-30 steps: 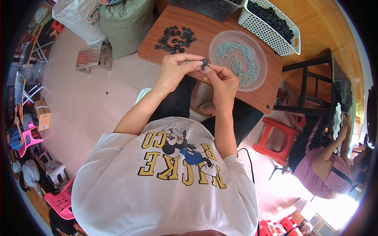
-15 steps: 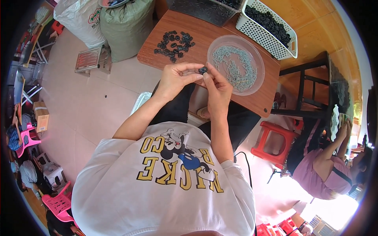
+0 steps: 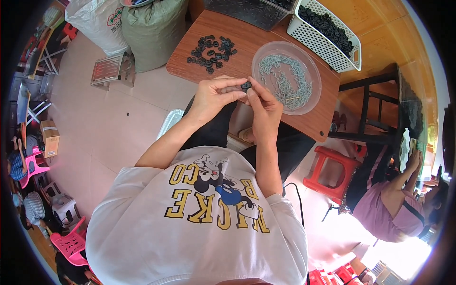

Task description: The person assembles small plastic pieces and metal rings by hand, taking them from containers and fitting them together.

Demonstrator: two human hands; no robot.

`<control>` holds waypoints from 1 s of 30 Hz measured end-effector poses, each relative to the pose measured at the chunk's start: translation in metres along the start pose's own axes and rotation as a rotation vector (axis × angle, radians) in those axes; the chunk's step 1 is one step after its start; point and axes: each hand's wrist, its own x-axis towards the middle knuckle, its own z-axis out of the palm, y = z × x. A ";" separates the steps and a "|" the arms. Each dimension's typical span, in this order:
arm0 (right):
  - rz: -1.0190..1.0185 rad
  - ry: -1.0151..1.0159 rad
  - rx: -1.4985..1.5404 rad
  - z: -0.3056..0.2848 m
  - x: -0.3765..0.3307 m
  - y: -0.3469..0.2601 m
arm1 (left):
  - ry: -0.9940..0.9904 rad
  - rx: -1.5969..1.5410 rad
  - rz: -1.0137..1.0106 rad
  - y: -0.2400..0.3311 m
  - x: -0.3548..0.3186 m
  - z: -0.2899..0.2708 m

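Note:
A small black oval plastic part (image 3: pixel 246 85) is pinched between the fingertips of both hands, just past the near edge of the brown wooden table (image 3: pixel 237 52). My left hand (image 3: pixel 214 97) grips it from the left, fingers closed on it. From the right, my right hand (image 3: pixel 264 105) closes thumb and finger on the same part. Beyond my left hand lies a loose group of similar black parts (image 3: pixel 212 53) on the table. Close to my right hand stands a round clear plastic tray (image 3: pixel 314 71) with many small grey-blue screw-like pieces (image 3: pixel 289 90).
At the table's far side are a white perforated basket (image 3: pixel 323 50) full of black parts and a dark bin (image 3: pixel 242 14). Stuffed sacks (image 3: pixel 152 42) and a metal stool (image 3: pixel 111 71) stand left. A red stool (image 3: pixel 330 173) and a seated person (image 3: pixel 389 204) are at right.
The black part has turned slightly between my fingertips. Both hands stay in nearly the same place, and the view has shifted a little.

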 end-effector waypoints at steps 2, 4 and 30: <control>-0.001 0.005 0.014 0.001 0.001 0.001 | -0.026 0.018 0.005 0.000 0.000 -0.001; -0.002 0.010 0.029 0.003 0.000 0.003 | -0.001 0.003 0.026 -0.001 -0.001 0.001; -0.149 0.158 0.088 0.010 -0.006 0.013 | 0.011 0.317 0.470 -0.006 0.000 0.003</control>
